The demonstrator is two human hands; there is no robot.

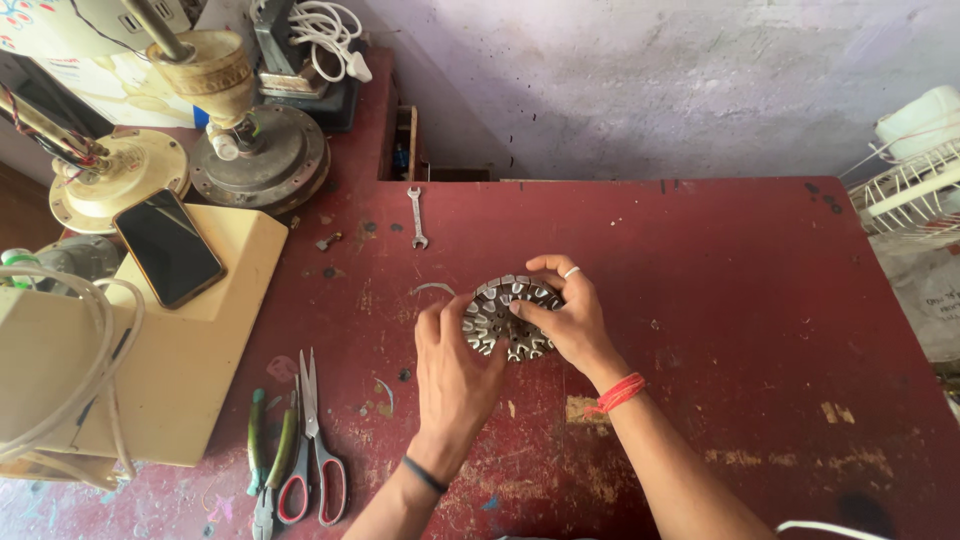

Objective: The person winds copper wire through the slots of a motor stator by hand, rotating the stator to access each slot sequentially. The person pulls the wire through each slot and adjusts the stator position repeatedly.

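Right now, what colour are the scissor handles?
Red, on the scissors left of the left hand; head view.

We hold a round slotted metal stator core [505, 318] on the red table [720, 300], left hand [452, 368] and right hand [562, 318] gripping it; spanner [416, 216], scissors [315, 445], pliers [270, 455], phone [168, 247] nearby.

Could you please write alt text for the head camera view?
Both hands, left hand and right hand, grip a round slotted metal motor core on a worn red table. Scissors and pliers lie left; a spanner lies beyond.
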